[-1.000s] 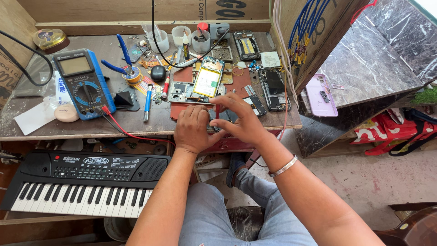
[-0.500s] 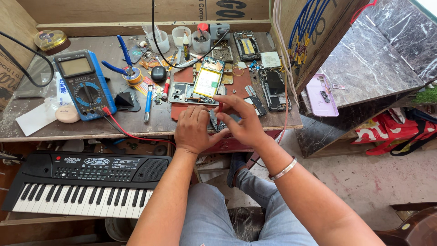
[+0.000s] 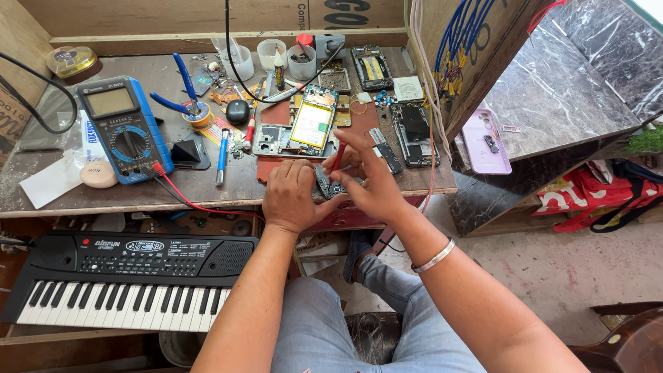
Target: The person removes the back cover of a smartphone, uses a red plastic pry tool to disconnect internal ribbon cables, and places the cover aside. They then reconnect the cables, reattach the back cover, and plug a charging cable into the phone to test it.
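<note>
Here, from my remote seat, the largest thing is the wooden counter [image 3: 207, 186] running across the upper half of the frame, cluttered with repair gear. Below it at lower left sits a black keyboard [image 3: 124, 276] on a lower shelf. On the counter at upper left lies a blue multimeter [image 3: 124, 135], its red lead trailing toward the centre. Just above the hands, mid-frame, an opened phone [image 3: 304, 131] lies with its yellow-green battery showing, and another opened phone [image 3: 414, 135] sits to its right.

At the counter's near edge, centre of the frame, my left hand [image 3: 293, 197] has its grip closed on a small dark phone part [image 3: 326, 183], pinning it against the counter. My right hand [image 3: 376, 183] has a narrow pinch grip on a red-handled screwdriver [image 3: 338, 155], tip down on that part.

My worry: the part sits right at the counter's edge, so if the tip slips, the part or a loosened screw could drop to the floor between my knees. Too much downward force could also strip a screw head or gouge the part.
</note>
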Motion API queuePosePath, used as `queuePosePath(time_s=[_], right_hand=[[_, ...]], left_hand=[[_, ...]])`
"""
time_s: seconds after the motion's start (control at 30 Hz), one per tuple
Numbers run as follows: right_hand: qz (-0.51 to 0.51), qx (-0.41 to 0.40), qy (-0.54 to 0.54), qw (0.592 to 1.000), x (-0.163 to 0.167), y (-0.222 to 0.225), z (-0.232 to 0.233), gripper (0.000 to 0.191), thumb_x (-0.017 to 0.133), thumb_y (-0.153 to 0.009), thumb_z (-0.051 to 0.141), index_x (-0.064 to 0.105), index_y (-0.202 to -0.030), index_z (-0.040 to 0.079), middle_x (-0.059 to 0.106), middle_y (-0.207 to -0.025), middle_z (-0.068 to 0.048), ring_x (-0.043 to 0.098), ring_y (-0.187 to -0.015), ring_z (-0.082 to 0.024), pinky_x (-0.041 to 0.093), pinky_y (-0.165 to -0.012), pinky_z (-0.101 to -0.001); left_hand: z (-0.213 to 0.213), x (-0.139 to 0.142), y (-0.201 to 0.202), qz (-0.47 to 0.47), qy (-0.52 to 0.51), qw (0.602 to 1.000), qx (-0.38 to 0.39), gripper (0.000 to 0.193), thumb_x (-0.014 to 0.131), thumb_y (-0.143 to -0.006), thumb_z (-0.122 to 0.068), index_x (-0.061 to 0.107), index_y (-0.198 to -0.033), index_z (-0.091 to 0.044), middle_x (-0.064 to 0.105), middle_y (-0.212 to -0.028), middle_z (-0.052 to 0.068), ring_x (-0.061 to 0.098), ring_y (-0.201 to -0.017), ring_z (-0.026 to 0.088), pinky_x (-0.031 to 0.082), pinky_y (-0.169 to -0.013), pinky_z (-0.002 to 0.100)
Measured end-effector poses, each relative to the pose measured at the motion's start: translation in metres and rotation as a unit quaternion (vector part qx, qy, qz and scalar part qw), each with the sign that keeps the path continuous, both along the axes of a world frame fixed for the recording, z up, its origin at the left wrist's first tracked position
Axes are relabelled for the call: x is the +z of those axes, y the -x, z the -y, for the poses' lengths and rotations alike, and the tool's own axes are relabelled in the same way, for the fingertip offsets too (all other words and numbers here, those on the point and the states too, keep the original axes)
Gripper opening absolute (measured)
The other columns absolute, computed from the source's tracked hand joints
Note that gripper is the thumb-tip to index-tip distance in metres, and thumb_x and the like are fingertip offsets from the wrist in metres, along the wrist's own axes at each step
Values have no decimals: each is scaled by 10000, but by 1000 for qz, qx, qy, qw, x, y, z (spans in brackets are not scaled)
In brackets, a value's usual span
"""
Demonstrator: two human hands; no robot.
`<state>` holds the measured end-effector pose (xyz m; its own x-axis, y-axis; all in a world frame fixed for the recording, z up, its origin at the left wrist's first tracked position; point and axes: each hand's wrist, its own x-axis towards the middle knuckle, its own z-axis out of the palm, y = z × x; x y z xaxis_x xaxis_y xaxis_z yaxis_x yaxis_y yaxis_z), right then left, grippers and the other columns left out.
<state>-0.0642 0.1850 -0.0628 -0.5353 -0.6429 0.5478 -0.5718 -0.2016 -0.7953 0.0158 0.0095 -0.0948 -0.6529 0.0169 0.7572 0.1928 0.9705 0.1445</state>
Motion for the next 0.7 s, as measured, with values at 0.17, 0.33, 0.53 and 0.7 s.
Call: queuePosePath(time_s=[0.17,0.33,0.53,0.7], right_hand=[[47,-13,59,997,-3,15,-1,724,623,-998,-115,299,-1592,143,663,-1193,-126,689,-1112,-195,592,-989,-352],[24,-72,56,996,3,36,-8,736,614,-1012,-100,246,-1607,130,676,-1182,-130,701,-1094,-190,590,-984,-347],[41,-110,67,991,6,52,-22,756,615,-1016,-92,196,-1616,96,671,-1186,-138,703,-1102,-191,590,-1003,-352],[44,-120,90,988,5,61,-39,751,605,-1025,-95,194,-1622,101,662,-1205,-156,694,-1113,-200,601,-1007,-362]], left_hand=[[0,1,-1,-4,17,1000,11,661,771,-771,-677,568,-918,-66,616,-954,91,604,-917,301,478,-800,452],[-1,2,0,-18,25,999,13,690,767,-759,-699,554,-906,-59,615,-953,103,601,-922,314,474,-796,456],[-2,1,2,-19,21,1000,11,684,770,-768,-694,550,-903,-60,615,-952,101,602,-913,313,471,-786,460],[-4,3,4,-12,18,1000,10,657,778,-769,-681,541,-864,-75,609,-912,91,604,-890,310,471,-772,463]])
